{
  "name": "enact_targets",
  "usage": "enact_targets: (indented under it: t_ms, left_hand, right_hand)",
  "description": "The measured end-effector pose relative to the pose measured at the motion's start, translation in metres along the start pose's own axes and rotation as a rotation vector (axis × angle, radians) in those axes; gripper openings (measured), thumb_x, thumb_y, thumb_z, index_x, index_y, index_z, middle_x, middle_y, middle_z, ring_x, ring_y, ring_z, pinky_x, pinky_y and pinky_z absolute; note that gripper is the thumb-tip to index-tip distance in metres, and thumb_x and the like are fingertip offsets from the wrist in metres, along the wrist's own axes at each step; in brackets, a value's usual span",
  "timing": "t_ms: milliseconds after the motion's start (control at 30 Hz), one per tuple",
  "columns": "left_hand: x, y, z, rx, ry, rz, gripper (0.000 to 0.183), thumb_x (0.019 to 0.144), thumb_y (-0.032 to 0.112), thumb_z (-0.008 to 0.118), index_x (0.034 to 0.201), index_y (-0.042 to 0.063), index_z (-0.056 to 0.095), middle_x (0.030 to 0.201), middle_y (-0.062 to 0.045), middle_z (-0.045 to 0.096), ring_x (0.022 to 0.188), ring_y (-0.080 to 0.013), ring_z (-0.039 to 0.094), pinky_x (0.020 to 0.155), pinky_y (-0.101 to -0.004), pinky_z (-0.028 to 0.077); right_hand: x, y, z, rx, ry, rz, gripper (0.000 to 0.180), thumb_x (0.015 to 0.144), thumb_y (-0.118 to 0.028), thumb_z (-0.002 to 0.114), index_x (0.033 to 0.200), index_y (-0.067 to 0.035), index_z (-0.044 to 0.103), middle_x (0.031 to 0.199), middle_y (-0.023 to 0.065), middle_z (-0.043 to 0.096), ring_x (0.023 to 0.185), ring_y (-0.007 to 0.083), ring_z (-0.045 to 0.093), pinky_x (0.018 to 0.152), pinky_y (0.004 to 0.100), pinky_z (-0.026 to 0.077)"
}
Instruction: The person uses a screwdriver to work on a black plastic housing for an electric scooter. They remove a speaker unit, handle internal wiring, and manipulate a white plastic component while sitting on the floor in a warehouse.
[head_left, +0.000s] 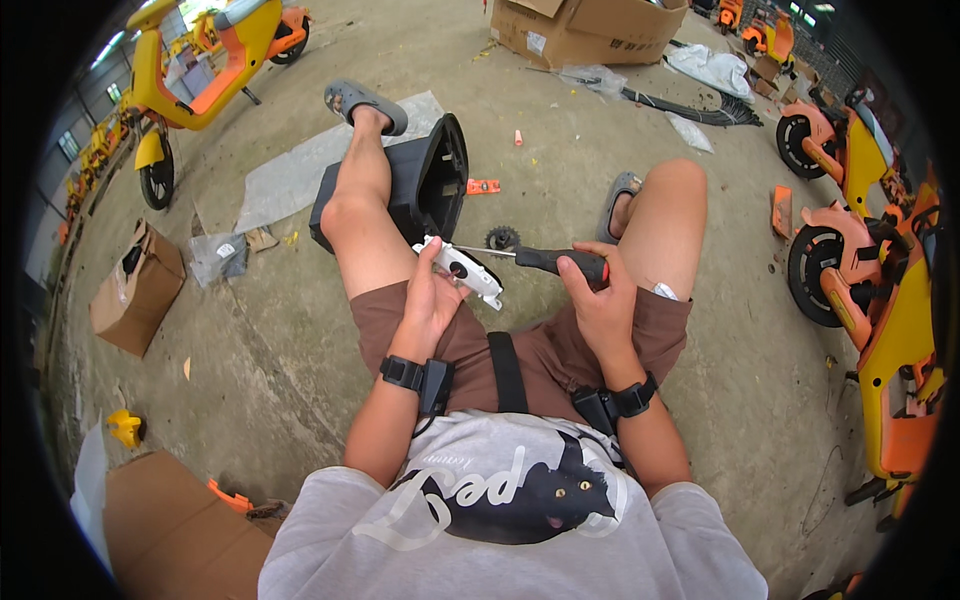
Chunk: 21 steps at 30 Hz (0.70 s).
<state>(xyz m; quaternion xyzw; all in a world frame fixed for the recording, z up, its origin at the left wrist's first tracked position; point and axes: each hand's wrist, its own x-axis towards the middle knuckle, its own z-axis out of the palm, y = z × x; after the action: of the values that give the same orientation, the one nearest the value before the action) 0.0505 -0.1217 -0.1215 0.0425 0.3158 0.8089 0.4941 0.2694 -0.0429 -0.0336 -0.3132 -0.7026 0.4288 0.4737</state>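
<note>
My left hand (433, 292) holds an oblong white plastic housing (469, 271) with a round dark spot in its middle and a dark far edge. In my right hand (602, 283) is a screwdriver (551, 260) with a black and red handle, its shaft pointing left to the upper part of the housing. Whether the tip touches the housing cannot be told. Below the shaft a dark toothed sprocket (502, 238) lies on the floor. A black plastic bin-like box (405, 187) lies on its side beneath and beside my left leg.
An orange piece (483, 187) lies beyond the box. Cardboard boxes stand at left (139, 289) and far ahead (589, 34), near a bundle of black cables (694, 111). Yellow and orange scooters stand at left (202, 97) and right (892, 322). Clear plastic sheeting (292, 176) lies on the concrete.
</note>
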Motion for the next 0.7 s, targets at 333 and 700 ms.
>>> enact_targets:
  t_ms: [333,700]
  left_hand:
    - [0.002,0.001,-0.003,0.001,-0.049,-0.012,0.039,0.094,0.046,0.061,0.099,0.007,0.056,0.091,-0.015,0.064,0.093,-0.0291,0.065,0.088,-0.0534,0.054]
    - [-0.002,0.000,-0.006,0.046,-0.121,-0.034,0.018,0.099,0.015,0.053,0.112,0.002,0.054,0.106,-0.014,0.063,0.105,-0.0285,0.062,0.093,-0.0468,0.053]
  right_hand:
    - [0.001,0.003,0.000,0.096,0.056,-0.023,0.027,0.087,-0.019,0.074,0.103,0.000,0.063,0.077,-0.0003,0.061,0.067,0.0069,0.054,0.061,0.0215,0.044]
    - [0.000,0.008,-0.002,0.429,0.122,0.030,0.030,0.093,-0.013,0.066,0.118,0.000,0.053,0.093,0.0055,0.060,0.081,0.0095,0.057,0.071,0.0231,0.048]
